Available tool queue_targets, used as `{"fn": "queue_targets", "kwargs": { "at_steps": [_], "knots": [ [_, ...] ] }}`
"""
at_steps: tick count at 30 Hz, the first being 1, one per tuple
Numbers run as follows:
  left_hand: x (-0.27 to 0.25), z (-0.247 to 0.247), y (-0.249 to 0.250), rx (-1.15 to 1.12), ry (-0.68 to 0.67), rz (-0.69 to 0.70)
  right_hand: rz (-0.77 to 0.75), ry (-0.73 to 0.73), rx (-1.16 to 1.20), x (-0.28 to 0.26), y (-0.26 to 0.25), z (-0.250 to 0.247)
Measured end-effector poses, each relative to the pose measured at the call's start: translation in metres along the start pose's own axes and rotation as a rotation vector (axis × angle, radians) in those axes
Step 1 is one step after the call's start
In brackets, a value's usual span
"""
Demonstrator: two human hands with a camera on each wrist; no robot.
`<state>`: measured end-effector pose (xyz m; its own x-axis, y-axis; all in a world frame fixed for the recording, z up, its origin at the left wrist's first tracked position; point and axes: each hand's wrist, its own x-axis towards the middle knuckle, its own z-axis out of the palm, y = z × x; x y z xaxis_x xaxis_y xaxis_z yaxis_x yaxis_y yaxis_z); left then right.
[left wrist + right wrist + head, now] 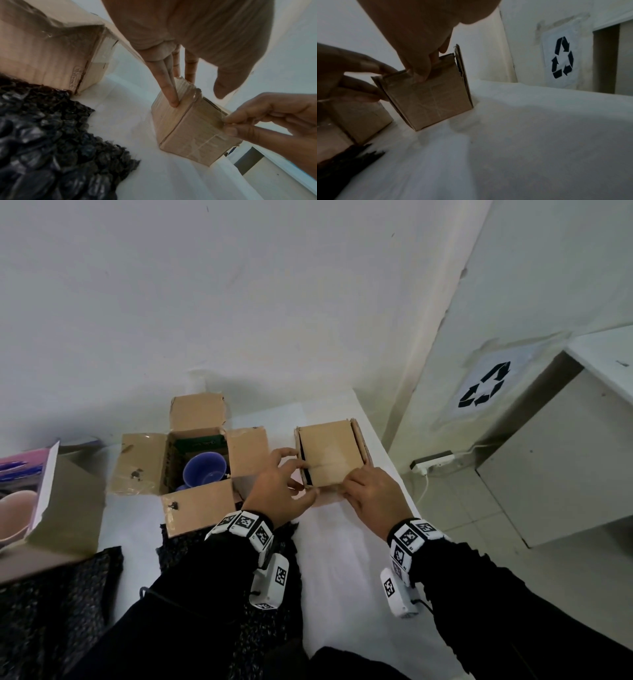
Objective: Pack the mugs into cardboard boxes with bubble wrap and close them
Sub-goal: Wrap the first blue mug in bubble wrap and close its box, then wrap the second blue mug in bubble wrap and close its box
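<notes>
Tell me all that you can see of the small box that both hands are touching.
The small box is plain brown cardboard, creased and worn, and stands on the white table to the right of the open box. Its top flaps are folded down, with a dark gap along the left edge. The left hand presses straight fingers on its left side; the right hand pinches its near edge.

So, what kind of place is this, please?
Probably a plain indoor packing corner: a white-covered table against bare white walls, cardboard boxes and black bubble wrap on it, and a recycling sign on the wall.
</notes>
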<state>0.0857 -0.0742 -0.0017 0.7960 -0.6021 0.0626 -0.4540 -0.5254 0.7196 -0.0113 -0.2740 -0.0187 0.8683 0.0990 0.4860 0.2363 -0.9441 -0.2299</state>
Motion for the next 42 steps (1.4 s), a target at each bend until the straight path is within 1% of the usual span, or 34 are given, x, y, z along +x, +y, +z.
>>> {"fn": "queue_targets", "kwargs": {
  "at_steps": [3,7,9,11,13,14,16,19,21,24,27,31,35,38,42],
  "knots": [
    [0.001,0.006,0.002,0.075,0.055,-0.024,-0.033,0.04,-0.026,-0.007,-0.002,0.003],
    [0.002,0.014,0.004,0.183,0.126,-0.025,-0.001,-0.044,-0.027,-0.019,-0.005,0.002],
    [0.0,0.018,0.006,0.262,0.165,0.001,0.032,-0.045,-0.045,-0.021,-0.004,-0.004],
    [-0.001,0.022,0.008,0.263,0.162,0.009,0.114,0.021,-0.072,-0.02,0.001,-0.011],
    [-0.001,0.024,0.008,0.217,0.109,-0.014,0.244,0.055,-0.064,-0.013,0.007,-0.016],
    [-0.002,0.023,0.006,0.196,0.09,-0.026,0.304,0.041,-0.045,-0.008,0.01,-0.016],
    [-0.003,0.022,0.003,0.161,0.06,-0.047,0.396,-0.032,-0.007,0.005,0.013,-0.012],
    [-0.002,0.02,0.001,0.115,0.007,-0.092,0.499,-0.128,0.118,0.016,0.017,-0.002],
    [-0.001,0.02,0.001,0.15,-0.007,-0.125,0.544,-0.152,0.223,0.015,0.021,0.001],
    [-0.002,0.027,-0.001,0.219,-0.015,-0.16,0.518,-0.123,0.332,0.009,0.03,0.001],
    [-0.002,0.035,-0.003,0.178,-0.003,-0.184,0.46,-0.119,0.412,0.006,0.046,-0.005],
    [0.002,0.037,-0.005,0.184,0.004,-0.181,0.422,-0.15,0.408,0.014,0.055,-0.009],
    [0.011,0.039,0.001,0.212,0.006,-0.215,0.414,-0.132,0.41,0.028,0.064,-0.001],
    [0.024,0.039,0.004,0.243,0.008,-0.246,0.393,-0.164,0.4,0.036,0.077,0.001],
    [0.042,0.036,0.006,0.352,-0.047,-0.265,0.374,-0.2,0.374,0.048,0.085,0.001]
  ]
}}
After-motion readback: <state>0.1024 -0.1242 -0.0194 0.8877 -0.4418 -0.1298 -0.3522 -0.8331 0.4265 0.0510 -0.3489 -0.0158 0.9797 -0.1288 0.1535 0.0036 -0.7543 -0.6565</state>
